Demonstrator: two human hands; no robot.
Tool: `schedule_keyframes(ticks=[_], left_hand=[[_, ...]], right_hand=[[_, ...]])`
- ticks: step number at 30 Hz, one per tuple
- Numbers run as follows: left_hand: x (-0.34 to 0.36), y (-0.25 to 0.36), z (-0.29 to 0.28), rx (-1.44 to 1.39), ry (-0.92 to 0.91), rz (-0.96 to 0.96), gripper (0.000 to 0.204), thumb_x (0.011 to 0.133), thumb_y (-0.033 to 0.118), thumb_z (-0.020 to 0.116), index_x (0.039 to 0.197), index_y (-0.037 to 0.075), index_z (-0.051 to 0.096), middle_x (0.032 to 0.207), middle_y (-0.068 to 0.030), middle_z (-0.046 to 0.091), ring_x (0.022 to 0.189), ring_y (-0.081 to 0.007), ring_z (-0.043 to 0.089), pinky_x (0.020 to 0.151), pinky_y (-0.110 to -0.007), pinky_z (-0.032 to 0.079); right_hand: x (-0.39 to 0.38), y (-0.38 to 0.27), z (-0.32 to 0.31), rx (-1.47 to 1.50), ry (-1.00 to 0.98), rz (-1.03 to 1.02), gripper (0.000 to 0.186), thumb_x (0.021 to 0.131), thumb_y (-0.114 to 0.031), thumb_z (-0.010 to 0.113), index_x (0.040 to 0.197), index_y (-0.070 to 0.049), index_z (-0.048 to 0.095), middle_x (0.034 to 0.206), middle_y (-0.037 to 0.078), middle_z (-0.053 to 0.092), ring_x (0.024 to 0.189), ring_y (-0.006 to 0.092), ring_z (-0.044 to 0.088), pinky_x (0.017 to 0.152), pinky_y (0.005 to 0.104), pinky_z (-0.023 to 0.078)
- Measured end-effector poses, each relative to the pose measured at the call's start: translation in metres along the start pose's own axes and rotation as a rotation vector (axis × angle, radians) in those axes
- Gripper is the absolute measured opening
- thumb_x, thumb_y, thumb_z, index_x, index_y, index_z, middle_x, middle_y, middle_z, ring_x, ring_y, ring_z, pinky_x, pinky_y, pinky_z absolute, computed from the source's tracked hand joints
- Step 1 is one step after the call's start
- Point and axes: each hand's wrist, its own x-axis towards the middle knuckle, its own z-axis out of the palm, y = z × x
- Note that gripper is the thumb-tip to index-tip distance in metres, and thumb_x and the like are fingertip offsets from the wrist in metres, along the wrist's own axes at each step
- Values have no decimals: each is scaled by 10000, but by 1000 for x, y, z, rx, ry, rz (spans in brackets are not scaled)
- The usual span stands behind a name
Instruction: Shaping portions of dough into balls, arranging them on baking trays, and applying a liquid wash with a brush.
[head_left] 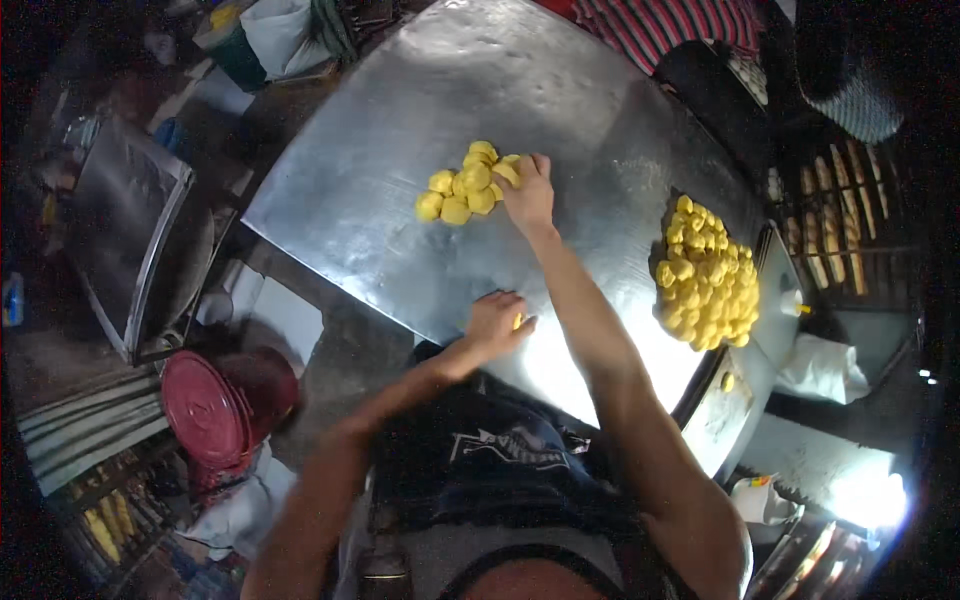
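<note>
A small cluster of yellow dough balls (466, 187) rests on the metal table (370, 130), ahead of me and near its middle. At the cluster's right side, my right hand (530, 195) is closed round a dough ball, its fingertips among the others. Close to the table's near edge, my left hand (499, 322) is curled over a piece of yellow dough (518, 321), and only a bit of it shows by the thumb. Farther right on the same table lies a bigger heap of yellow dough pieces (708, 280), touched by neither hand.
A dark red lidded bucket (208, 408) stands on the left below the table. Racks with long loaves (835, 215) are on the right. A striped cloth (670, 25) lies at the far edge. A metal-framed panel (130, 230) leans at left.
</note>
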Motion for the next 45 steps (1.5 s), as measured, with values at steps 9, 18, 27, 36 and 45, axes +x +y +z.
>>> schedule_keyframes(ticks=[9,18,27,36,45], left_hand=[[-4,-32,-43,308,-181,55,313,984,375,604,1101,85,594,1216,-139,502,1128,-338,466,972,-494,372],[25,2,2,196,33,46,206,959,273,655,995,75,612,988,-114,577,948,-339,539,833,-460,414],[72,-33,-20,236,-5,192,227,971,202,619,1136,46,608,1082,-193,627,1026,-418,569,898,-498,443],[18,3,-14,256,-54,113,248,981,163,575,1169,5,610,1089,-213,629,1030,-430,563,908,-529,444],[93,-23,6,326,74,-30,311,957,172,583,1219,6,607,1107,-225,624,1057,-434,584,934,-531,452]], right_hand=[[-299,87,-160,-85,-241,469,392,845,-257,775,1155,-81,611,1048,150,668,917,306,680,747,417,575],[-299,132,-134,-383,-148,280,558,788,-235,744,1265,-18,552,1241,202,553,1162,415,488,1026,519,391],[-270,172,-163,-467,-82,-74,259,873,-248,670,1050,-60,649,991,148,602,963,356,555,822,472,433],[-318,171,-142,-304,-217,225,474,825,-153,719,1249,-24,552,1246,166,569,1205,382,511,1063,459,404],[-217,179,-126,-392,-93,101,468,787,-216,720,1202,-73,558,1222,118,583,1181,334,505,1016,469,384]])
